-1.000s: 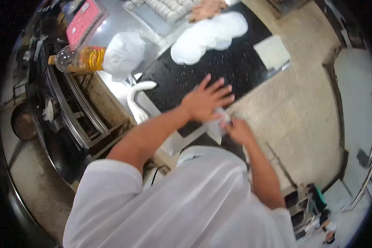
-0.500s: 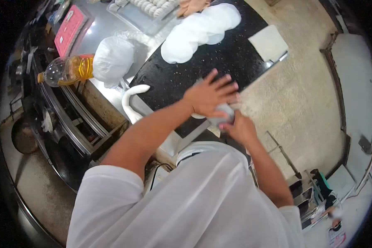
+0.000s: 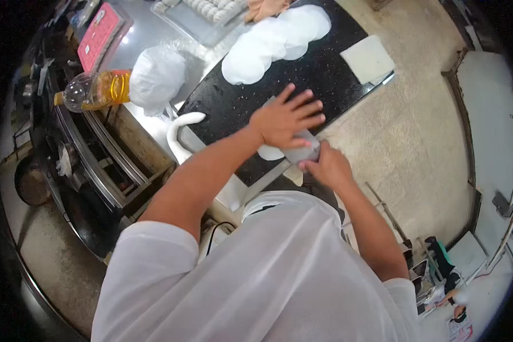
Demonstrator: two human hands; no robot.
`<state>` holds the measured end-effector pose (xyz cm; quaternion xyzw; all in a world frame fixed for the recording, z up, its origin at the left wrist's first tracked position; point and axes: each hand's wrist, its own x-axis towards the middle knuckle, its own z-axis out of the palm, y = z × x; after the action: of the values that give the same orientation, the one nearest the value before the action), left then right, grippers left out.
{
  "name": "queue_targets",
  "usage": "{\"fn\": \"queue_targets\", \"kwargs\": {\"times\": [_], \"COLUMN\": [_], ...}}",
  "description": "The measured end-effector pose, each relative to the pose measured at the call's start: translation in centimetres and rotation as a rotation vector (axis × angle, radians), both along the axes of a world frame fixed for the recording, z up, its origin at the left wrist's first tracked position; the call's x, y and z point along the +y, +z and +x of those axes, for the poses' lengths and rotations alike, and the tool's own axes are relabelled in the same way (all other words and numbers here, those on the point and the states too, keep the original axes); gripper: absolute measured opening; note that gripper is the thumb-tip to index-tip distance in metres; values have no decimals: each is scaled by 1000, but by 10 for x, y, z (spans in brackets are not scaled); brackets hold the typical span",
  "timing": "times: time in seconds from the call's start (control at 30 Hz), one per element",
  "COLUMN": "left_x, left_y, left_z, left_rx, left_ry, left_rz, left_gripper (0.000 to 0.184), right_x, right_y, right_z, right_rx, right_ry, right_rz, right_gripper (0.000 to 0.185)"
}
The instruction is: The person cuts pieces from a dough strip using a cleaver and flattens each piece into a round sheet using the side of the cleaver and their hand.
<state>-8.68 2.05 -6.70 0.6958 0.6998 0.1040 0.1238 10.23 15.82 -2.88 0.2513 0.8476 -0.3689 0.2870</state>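
My right hand [image 3: 329, 166] is closed around the handle end of a wide, flat grey blade that looks like a cleaver [image 3: 303, 149]. Fingers spread, my left hand [image 3: 285, 121] lies flat on top of that blade. A white dough disc [image 3: 269, 153] peeks out beside the blade, on the near part of a black board [image 3: 225, 111]. Thin round white dough wrappers [image 3: 251, 60] overlap in a row at the board's far side. A white dough rope [image 3: 176, 139] curves along the board's left edge.
An oil bottle [image 3: 100, 91] lies left, beside a plastic-covered bundle [image 3: 158, 80]. A pink tray [image 3: 100, 40] and a clear tray of white pieces [image 3: 216, 8] are farther back. A folded cloth [image 3: 369, 60] sits at the board's right edge. Pans [image 3: 33, 181] stand at left.
My left hand stays flat on the blade and has shifted slightly left. The blade and my right hand have turned a little, and more of the white disc shows.
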Motion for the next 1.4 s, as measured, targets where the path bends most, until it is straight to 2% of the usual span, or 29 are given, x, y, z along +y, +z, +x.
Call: {"fn": "queue_targets", "kwargs": {"times": [0.07, 0.13, 0.23, 0.3, 0.43, 0.5, 0.57, 0.63, 0.73, 0.8, 0.87, 0.93, 1.07, 1.13, 1.2, 1.23, 1.3, 1.33, 1.4], "left_x": [15, 20, -6, -20, 9, 19, 25, 27, -3, -24, -7, 12, 35, 38, 28, 12, -18, -14, 10], "left_y": [5, 6, -1, -9, 1, 1, -3, -1, -11, -14, -12, -4, -3, -1, -2, -9, -19, -21, -20], "left_z": [-39, -44, 4, 40, 9, -5, -28, -40, 5, 46, 49, 26, -19, -34, -26, -6, 42, 57, 52], "left_rx": [66, 52, -45, -112, -15, 71, 74, 61, -33, -115, -57, -43, 61, 48, -10, -61, -86, -58, -56], "left_ry": [53, 63, 15, -128, -73, -42, 88, 55, 75, -28, -71, -72, 78, 92, 83, 81, 33, -47, -38], "left_rz": [60, 131, 29, 40, 30, 40, 127, 139, 141, 143, 97, 76, 95, 131, 111, 109, 132, 190, 162], "left_gripper": [75, 75, 71, 72, 71, 70, 70, 71, 70, 68, 68, 68, 69, 71, 72, 71, 67, 65, 68], "right_x": [17, 3, -16, -25, -5, 16, 28, 16, -3, -13, -7, 4, 40, 33, 18, 11, -1, 0, 3], "right_y": [1, 11, 6, -16, 15, 20, 12, 9, 3, -13, -22, -10, 0, 3, 0, -6, -17, -13, -7], "right_z": [-41, -37, 15, 55, 13, -23, -49, -33, 9, 53, 53, 30, -34, -26, -17, 3, 46, 51, 53], "right_rx": [-7, 14, 19, 41, -111, -53, 26, 40, 34, -15, -74, -60, 41, 69, 125, 116, 96, 95, -21], "right_ry": [138, 86, 33, -2, -83, 48, 84, 130, 26, 7, -37, -31, 82, 134, 17, 38, 57, 60, -90], "right_rz": [62, 88, 47, -92, -51, 58, 119, 136, -90, -157, -215, -37, 62, 84, -20, -28, -219, -219, -119], "right_gripper": [73, 73, 74, 74, 73, 72, 71, 71, 71, 72, 72, 74, 72, 71, 68, 68, 66, 66, 66]}}
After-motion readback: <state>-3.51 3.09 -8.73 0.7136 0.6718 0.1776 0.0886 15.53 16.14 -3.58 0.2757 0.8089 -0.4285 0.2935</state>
